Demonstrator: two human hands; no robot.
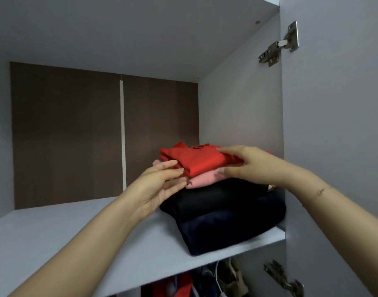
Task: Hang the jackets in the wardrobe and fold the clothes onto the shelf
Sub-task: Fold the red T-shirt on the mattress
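Observation:
A pile of folded clothes stands at the right end of the white wardrobe shelf (55, 230). A red folded garment (196, 160) lies on top, over a pink one (202, 181), a black one (215, 200) and a dark navy one (224, 232) at the bottom. My left hand (160, 185) touches the left edge of the red and pink garments, fingers spread. My right hand (250, 163) rests on the red garment's right side, with the thumb under its edge, against the pink layer.
The open wardrobe door (338, 136) with metal hinges (279, 45) stands at the right. The brown back panel (76, 136) closes the compartment. Below the shelf, hanging clothes (209, 279) show. The shelf's left part is bare.

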